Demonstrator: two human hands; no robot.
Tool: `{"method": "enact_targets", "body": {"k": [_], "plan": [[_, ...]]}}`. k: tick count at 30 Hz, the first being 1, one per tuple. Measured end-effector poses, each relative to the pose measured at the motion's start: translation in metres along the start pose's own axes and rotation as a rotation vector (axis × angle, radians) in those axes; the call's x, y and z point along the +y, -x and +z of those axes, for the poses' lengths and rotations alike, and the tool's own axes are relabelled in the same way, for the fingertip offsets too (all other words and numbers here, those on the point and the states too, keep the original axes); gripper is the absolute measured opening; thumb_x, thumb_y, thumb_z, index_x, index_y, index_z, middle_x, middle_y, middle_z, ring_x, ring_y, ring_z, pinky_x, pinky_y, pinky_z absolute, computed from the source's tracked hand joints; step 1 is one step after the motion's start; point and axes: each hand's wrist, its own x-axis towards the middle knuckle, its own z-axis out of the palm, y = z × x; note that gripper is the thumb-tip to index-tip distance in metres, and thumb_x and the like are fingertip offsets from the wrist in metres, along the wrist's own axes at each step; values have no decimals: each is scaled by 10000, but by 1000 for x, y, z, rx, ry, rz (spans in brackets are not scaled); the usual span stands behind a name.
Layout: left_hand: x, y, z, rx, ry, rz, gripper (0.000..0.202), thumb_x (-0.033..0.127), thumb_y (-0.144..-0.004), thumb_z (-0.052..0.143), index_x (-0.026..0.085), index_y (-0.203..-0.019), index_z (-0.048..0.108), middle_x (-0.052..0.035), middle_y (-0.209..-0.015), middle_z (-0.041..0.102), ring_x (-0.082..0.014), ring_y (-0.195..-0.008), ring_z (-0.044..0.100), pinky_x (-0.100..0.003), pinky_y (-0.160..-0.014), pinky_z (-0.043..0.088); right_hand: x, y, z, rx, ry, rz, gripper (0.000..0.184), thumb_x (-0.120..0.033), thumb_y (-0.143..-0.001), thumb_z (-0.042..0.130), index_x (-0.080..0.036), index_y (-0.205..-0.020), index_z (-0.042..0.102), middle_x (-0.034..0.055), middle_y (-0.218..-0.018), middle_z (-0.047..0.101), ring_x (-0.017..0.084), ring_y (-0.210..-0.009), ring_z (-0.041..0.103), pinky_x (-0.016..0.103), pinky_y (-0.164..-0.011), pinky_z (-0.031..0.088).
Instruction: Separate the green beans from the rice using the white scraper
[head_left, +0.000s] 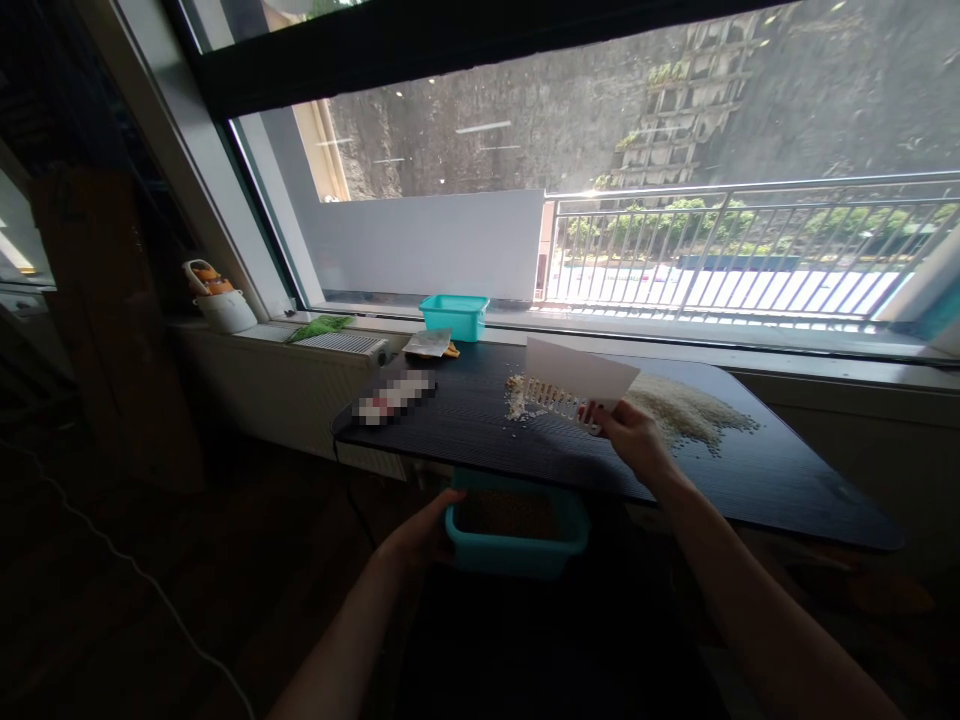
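Observation:
My right hand [628,432] is closed on a white comb-toothed scraper [574,382] that rests on the dark table [787,480]. A small clump of pale grains [516,397] lies at the scraper's left end. A larger pile of grains [686,412] spreads out behind and to the right of my hand. My left hand [424,530] grips the left side of a teal plastic tub [517,530], held below the table's front edge. The tub holds brownish grain.
A second teal tub [454,315] stands on the window sill at the back, with a small packet [429,345] in front of it. A flat blurred item [394,395] lies at the table's left. A white bowl [223,308] sits on the ledge at left. A white cable [135,570] crosses the floor.

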Motion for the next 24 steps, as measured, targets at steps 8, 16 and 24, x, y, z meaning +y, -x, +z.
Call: {"method": "enact_targets", "body": {"k": [8,16,24], "plan": [[1,0,-2,0,12,-18,547,541,-704,593,207,-1135,552,-83,-1092,641,-289,-1016,595,-464,-818,497,2,-3,6,-38,-7,41,373,-501,-599,729,-186,-777,638,39,-742,698,189,-675,649,328,-625,534],[1,0,-1,-6,8,-14,533,533,-714,589,213,-1139,554,-87,-1123,626,-290,-1047,576,-464,-839,488,-7,3,6,-78,-26,57,342,-484,-610,731,-207,-795,650,39,-778,709,200,-713,660,328,-633,547],[2,1,-1,3,2,-10,531,549,-696,600,208,-1102,572,-84,-1079,639,-290,-1007,592,-468,-812,499,-4,-3,13,-117,-13,61,382,-488,-581,747,-199,-818,672,49,-772,714,213,-683,662,341,-597,549]]}}
